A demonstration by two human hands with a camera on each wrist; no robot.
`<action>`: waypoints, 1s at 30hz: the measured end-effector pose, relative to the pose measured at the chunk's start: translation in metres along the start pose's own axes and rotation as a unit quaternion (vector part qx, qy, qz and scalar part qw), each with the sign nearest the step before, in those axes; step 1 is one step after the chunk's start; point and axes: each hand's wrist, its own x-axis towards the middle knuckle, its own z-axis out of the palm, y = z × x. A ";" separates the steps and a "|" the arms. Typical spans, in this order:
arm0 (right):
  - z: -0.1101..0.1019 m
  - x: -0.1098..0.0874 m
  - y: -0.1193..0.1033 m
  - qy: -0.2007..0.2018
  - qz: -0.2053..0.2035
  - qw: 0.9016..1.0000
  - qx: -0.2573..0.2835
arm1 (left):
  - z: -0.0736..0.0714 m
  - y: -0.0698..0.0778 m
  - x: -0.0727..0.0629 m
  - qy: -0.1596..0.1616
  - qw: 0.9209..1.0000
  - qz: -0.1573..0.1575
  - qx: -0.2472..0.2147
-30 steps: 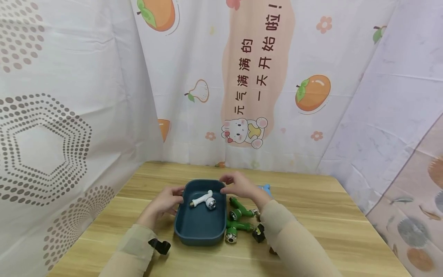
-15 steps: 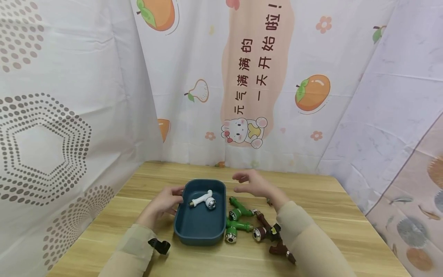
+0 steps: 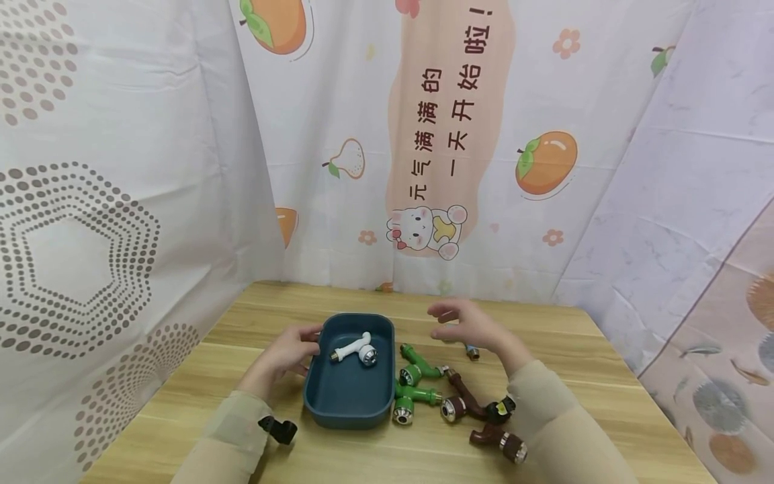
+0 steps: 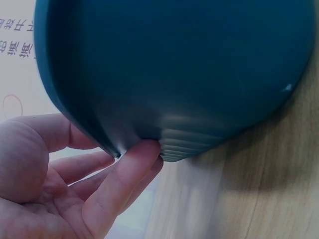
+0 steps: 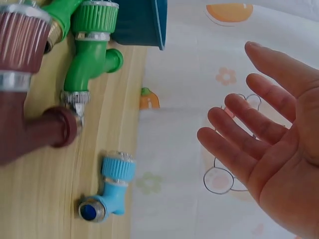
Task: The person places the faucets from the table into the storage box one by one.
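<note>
A dark blue-green plastic bin [image 3: 349,420] stands on the table with a white tap [image 3: 357,349] lying inside. My left hand [image 3: 290,351] grips the bin's left side; in the left wrist view, fingers [image 4: 127,181] lie against its outer wall at the rim. My right hand [image 3: 474,324] is in the air right of the bin, fingers apart and holding nothing. Near it is a light blue tap [image 5: 115,181], mostly hidden by that hand in the head view. Two green taps lie by the bin's right wall, the upper green tap [image 3: 417,365] and the lower green tap [image 3: 404,407].
Right of the green taps lie a brown tap [image 3: 459,403] and a second brown tap [image 3: 500,442] nearer the front. The wooden table [image 3: 544,349] meets a printed curtain [image 3: 338,255] at its back, with more curtains at both sides.
My right hand has left the bin's right rim and moved to the right toward the light blue tap. Both brown taps have come into view. The left hand and bin stay put.
</note>
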 end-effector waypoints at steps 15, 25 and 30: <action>-0.024 -0.028 0.007 0.000 0.033 0.998 -0.045 | 0.001 -0.002 0.002 0.009 1.000 -0.004 0.000; -0.040 -0.042 0.010 0.000 0.037 0.998 -0.056 | 0.001 0.000 -0.001 -0.001 1.000 0.004 -0.003; -0.047 -0.050 0.013 0.002 0.045 0.997 -0.063 | 0.001 -0.001 0.000 -0.001 1.000 0.002 -0.004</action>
